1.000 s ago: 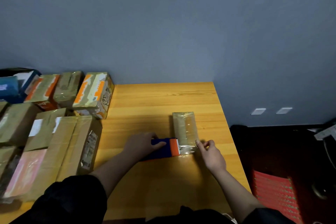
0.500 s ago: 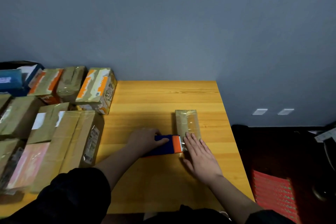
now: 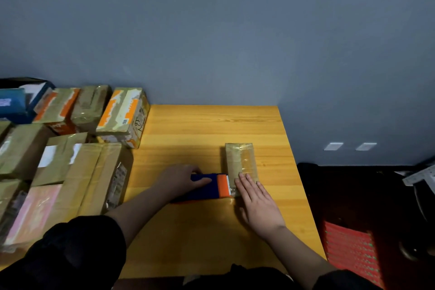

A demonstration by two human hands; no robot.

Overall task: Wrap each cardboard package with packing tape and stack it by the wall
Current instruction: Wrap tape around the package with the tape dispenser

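On desk (image 3: 211, 125), right of centre: small taped package (image 3: 240, 160) lying flat. Right hand (image 3: 256, 202) pressing its near end, fingers straight. Left hand (image 3: 181, 179) curled around blue-orange tape dispenser (image 3: 211, 187), touching package's left edge.

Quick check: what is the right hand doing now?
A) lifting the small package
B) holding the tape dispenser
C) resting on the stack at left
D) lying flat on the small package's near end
D: the right hand lies flat, fingers straight, on the small package.
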